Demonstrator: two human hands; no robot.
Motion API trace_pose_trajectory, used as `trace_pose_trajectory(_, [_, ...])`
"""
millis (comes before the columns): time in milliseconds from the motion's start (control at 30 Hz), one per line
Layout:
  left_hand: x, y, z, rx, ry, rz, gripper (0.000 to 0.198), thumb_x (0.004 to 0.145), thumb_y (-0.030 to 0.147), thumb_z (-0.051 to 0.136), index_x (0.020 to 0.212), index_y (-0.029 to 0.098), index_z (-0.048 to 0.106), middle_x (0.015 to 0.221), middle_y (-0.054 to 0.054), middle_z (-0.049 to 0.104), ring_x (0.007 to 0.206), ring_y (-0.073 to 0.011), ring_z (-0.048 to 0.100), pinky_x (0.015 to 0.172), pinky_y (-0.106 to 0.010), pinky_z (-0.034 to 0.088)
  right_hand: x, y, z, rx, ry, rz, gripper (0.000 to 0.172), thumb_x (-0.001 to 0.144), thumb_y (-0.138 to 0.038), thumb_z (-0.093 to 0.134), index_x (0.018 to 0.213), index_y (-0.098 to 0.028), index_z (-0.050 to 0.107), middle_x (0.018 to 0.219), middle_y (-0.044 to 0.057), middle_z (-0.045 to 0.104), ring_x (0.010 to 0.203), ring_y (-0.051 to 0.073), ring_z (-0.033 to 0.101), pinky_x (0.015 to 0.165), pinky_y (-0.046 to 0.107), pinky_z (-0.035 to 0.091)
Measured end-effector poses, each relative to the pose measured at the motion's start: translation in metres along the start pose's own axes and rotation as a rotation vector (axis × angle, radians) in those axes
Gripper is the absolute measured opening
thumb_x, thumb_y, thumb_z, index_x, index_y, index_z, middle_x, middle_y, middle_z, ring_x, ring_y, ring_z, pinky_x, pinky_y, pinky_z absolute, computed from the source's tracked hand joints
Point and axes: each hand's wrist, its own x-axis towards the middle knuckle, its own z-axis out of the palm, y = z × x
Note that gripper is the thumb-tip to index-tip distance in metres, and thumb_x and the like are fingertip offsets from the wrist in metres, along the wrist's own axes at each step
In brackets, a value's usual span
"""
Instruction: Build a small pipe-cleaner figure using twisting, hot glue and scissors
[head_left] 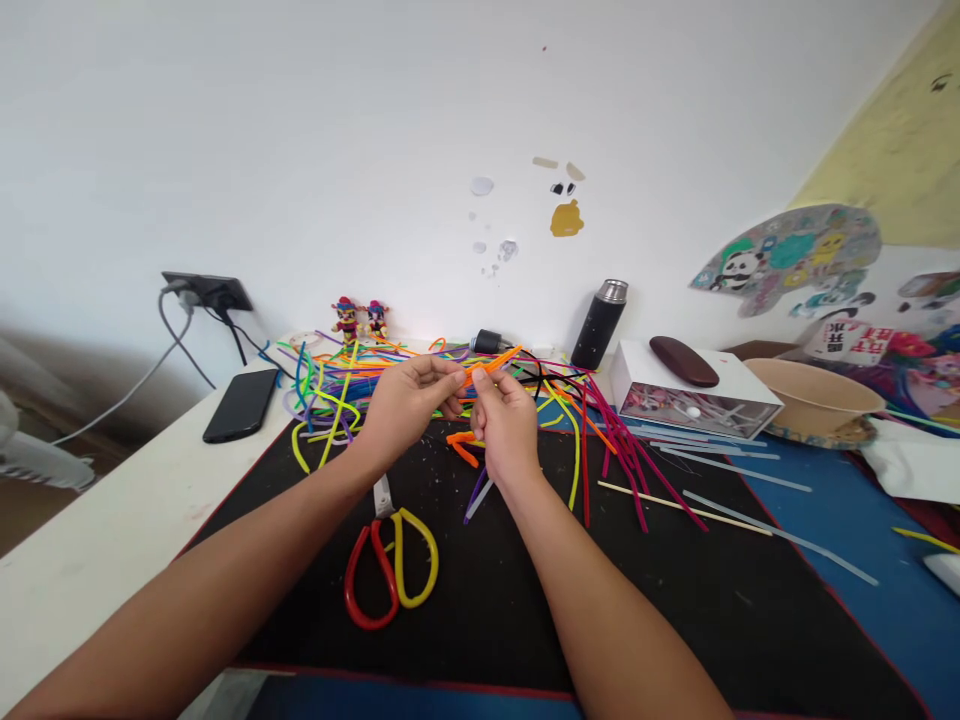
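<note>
Over the mat, an orange pipe cleaner [504, 358], bent or bunched, is pinched between the fingertips of both hands. My left hand [409, 400] is closed on it from the left, thumb against forefinger. From the right, my right hand [508, 420] pinches it with the thumb on top. A short bent orange piece [463, 450] shows below, between the hands; whether it joins the held one I cannot tell. Scissors [416, 570] with one red and one yellow handle lie under my left forearm, their blades partly hidden.
Many coloured pipe cleaners [330, 400] are heaped behind my hands. Magenta ones [622, 450], a thin wooden stick [690, 508] and translucent sticks [787, 540] lie right. Around the black mat [480, 620] stand a phone [240, 405], two figurines [360, 318], a flask [598, 325], a white box [675, 365] and a bowl [814, 385].
</note>
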Motion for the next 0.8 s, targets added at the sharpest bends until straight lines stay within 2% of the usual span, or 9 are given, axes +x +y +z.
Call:
trace_pose_trajectory(133, [0.001,-0.001,-0.003,0.025,-0.016,-0.015,0.039,0.075,0.048,0.086,0.087,0.015,0.071,0.063,-0.001,0.07,0.053,-0.015,0.064,0.054,-0.026,0.052,0.0,0.003,0.0,-0.025,-0.019,0.0,0.041,0.083,-0.056,0.079,0.079,-0.022,0.057,0.042,-0.013,0.045,0.031,0.006,0.035,0.034,0.019,0.025])
trace_pose_trajectory(233, [-0.002,-0.001,-0.003,0.185,-0.023,0.059,0.031,0.081,0.045,0.081,0.088,0.016,0.072,0.066,-0.002,0.072,0.057,-0.0157,0.066,0.057,-0.026,0.053,0.0,0.005,0.0,-0.023,-0.017,0.016,0.042,0.082,-0.058,0.08,0.083,-0.022,0.059,0.043,-0.013,0.046,0.032,0.007,0.037,0.034,0.019,0.027])
trace_pose_trajectory(333, [-0.005,-0.002,-0.001,0.285,-0.081,0.105,0.026,0.085,0.043,0.076,0.087,0.018,0.073,0.072,-0.003,0.074,0.062,-0.0166,0.068,0.061,-0.027,0.053,0.0,0.004,0.001,-0.001,0.0,0.026,0.044,0.079,-0.058,0.083,0.086,-0.021,0.06,0.042,-0.014,0.044,0.032,0.007,0.036,0.035,0.02,0.027])
trace_pose_trajectory(567, [-0.006,-0.005,0.01,-0.112,-0.153,-0.01,0.044,0.074,0.049,0.088,0.095,0.016,0.066,0.074,-0.002,0.072,0.066,-0.0165,0.068,0.067,-0.029,0.056,0.004,-0.004,-0.001,0.104,0.005,0.049,0.046,0.078,-0.06,0.082,0.082,-0.022,0.056,0.043,-0.014,0.041,0.034,0.006,0.031,0.037,0.021,0.024])
trace_pose_trajectory(800, [-0.006,-0.009,0.012,-0.152,-0.152,-0.022,0.04,0.075,0.045,0.089,0.09,0.015,0.067,0.07,-0.003,0.071,0.061,-0.0149,0.065,0.062,-0.027,0.051,0.002,-0.004,0.0,0.115,-0.023,0.034,0.046,0.08,-0.059,0.082,0.081,-0.023,0.054,0.043,-0.014,0.041,0.033,0.006,0.031,0.036,0.021,0.023])
